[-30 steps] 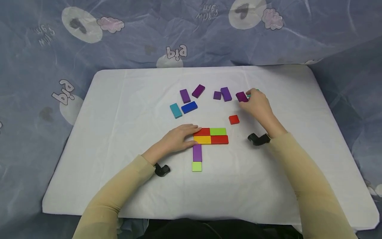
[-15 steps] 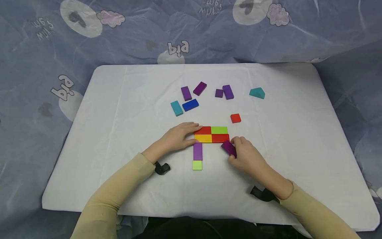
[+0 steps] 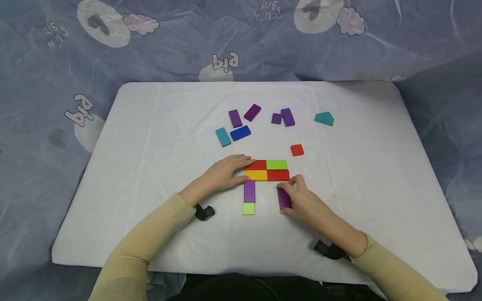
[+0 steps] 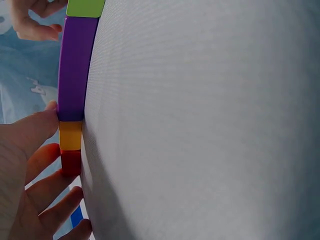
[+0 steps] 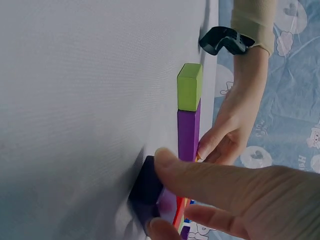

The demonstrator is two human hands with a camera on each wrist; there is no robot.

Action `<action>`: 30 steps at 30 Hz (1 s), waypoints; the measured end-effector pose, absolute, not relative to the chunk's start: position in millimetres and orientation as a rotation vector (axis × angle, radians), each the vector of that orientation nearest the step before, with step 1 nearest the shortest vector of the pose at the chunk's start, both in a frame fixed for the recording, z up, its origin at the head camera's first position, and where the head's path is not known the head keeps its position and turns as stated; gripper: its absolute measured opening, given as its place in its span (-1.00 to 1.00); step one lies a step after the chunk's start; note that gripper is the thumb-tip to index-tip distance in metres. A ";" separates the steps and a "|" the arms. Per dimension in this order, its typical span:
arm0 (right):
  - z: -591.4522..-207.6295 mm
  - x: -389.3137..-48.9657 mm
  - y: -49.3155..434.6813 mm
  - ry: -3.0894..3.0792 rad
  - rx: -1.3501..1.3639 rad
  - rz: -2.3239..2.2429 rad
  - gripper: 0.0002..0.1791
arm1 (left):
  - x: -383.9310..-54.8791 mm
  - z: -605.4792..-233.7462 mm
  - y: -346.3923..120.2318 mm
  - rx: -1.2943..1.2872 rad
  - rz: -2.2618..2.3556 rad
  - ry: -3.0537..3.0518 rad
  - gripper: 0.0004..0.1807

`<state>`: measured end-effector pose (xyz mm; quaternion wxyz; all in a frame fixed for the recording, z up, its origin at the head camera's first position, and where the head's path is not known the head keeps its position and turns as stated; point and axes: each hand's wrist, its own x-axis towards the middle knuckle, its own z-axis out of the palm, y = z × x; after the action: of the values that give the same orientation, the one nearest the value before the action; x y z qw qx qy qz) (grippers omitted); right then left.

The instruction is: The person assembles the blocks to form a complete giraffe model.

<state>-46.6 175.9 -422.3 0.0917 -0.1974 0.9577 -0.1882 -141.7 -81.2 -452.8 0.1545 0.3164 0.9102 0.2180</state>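
Bump risk at the 4-block cluster

By the thumb and fingertips of the right hand [image 3: 306,201], a hard-looking dark-purple rectangular block [image 3: 283,198] is pinched; whether it rests on the white tablecloth [image 3: 162,142] cannot be told. It is held at 5 o'clock from a flat cluster of 4 smooth rectangular blocks [image 3: 267,170], just short of the glossy red rectangular block [image 3: 278,175]. Should the fingertips in that narrow gap be pushed toward 12 o'clock, the red block could be knocked out of line. If the pinch were loosened unevenly, the purple one could be left askew. At 9 o'clock, the cluster is touched by the left hand [image 3: 225,173], thumb and fingers spread; by harder pressure there, the smooth light-purple rectangular block [image 3: 249,191] at 7 o'clock could be skewed.
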 end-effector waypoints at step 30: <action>-432.2 -55.0 178.3 2.889 -0.535 -0.555 -0.26 | -142.2 -453.5 -81.4 0.914 0.622 2.611 -0.33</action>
<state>-55.0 178.3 -432.2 0.0758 -0.1783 0.9634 -0.1851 -142.2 -81.4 -453.5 0.1525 0.3185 0.9101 0.2169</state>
